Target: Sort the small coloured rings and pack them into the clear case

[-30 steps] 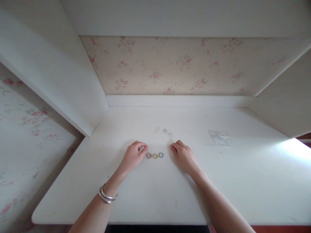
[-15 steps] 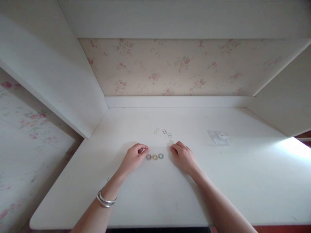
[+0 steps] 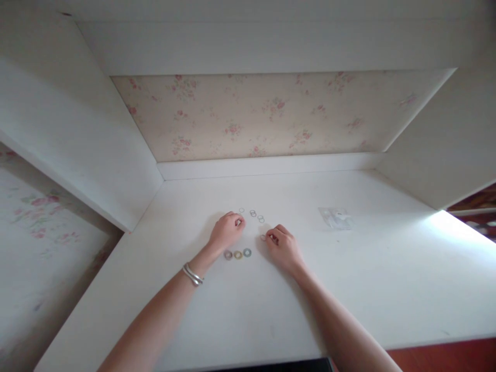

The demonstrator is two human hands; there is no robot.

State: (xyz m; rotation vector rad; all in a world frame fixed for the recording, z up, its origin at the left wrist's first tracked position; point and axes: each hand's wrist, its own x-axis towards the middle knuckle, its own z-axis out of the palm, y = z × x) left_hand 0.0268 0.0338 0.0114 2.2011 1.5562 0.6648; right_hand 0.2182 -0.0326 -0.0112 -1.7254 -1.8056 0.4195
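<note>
While three thick rings lie in a row on the counter nearest the body, the right hand rests beyond them and to their right, thumb and fingers nearly together, apparently pinching a thin ring. Being round, it has no long axis; it juts leftward, toward the other side's fingertips. The left hand sits slightly farther out, fingers curled to the thumb; whether it holds anything, I cannot tell. Beyond lie two overlapping pairs of loops, then a single loop, nearer the left.
</note>
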